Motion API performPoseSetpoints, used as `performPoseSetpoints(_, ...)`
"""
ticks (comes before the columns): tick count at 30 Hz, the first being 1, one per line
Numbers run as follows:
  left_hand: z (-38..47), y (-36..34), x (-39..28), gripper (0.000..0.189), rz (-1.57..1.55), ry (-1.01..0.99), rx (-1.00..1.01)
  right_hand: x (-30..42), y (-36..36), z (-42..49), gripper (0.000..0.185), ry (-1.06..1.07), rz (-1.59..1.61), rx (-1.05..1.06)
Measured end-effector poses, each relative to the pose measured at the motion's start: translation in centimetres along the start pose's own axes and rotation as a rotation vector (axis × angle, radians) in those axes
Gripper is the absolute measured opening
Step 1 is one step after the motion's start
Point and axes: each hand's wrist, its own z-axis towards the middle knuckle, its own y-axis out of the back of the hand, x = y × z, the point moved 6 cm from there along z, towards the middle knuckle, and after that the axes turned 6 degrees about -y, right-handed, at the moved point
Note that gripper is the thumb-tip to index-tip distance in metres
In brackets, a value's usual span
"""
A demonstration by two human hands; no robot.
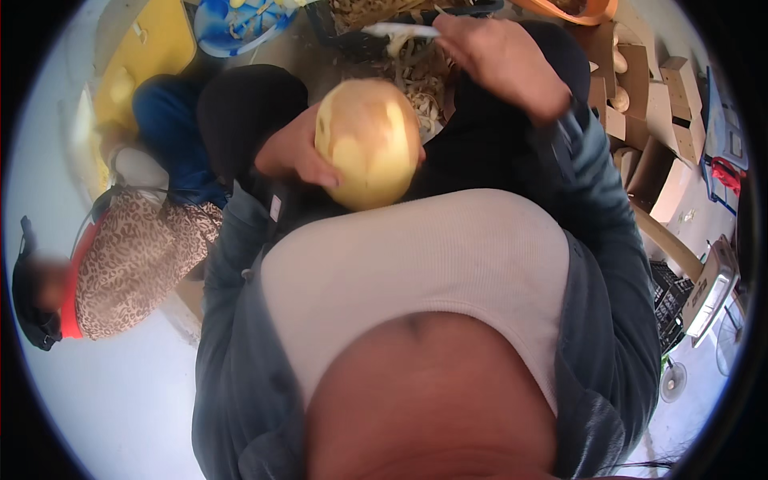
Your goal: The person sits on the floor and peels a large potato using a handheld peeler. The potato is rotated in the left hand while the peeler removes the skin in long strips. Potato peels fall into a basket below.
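My left hand (297, 150) cups a large round squash or similar fruit (367, 144) from its left side, thumb on the near face, with a fingertip showing at the far right edge. The flesh is pale yellow with darker tan patches near the top, and it looks at least partly peeled. Above and to the right, apart from it, my right hand (504, 66) grips a slim whitish tool (402, 30), blurred, either a peeler or a knife. Beneath the tool, strips of peel (429, 99) lie heaped between my knees.
Beyond my knees stand a black crate (480, 9) of peelings, a blue-and-white basin (243, 30) and an orange basin (591, 15). A person in a leopard-print garment (144, 258) sits at left by a yellow board (159, 39). Cardboard boxes (636, 72) and a scale (711, 294) line the right.
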Motion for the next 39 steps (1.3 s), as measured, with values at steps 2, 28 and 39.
performPoseSetpoints(2, -0.1, -0.6, -0.2, 0.100, -0.031, -0.009, 0.001, -1.0, 0.5, -0.6, 0.017, -0.081, 0.229, 0.098)
performPoseSetpoints(28, -2.2, 0.7, 1.4, 0.083, -0.048, 0.067, -0.345, 4.5, 3.0, -4.4, 0.017, 0.141, 0.252, 0.197)
performPoseSetpoints(39, -1.9, 0.9, 1.8, 0.087, -0.048, 0.076, -0.250, 3.4, 2.9, -2.0, 0.017, 0.119, 0.174, 0.069)
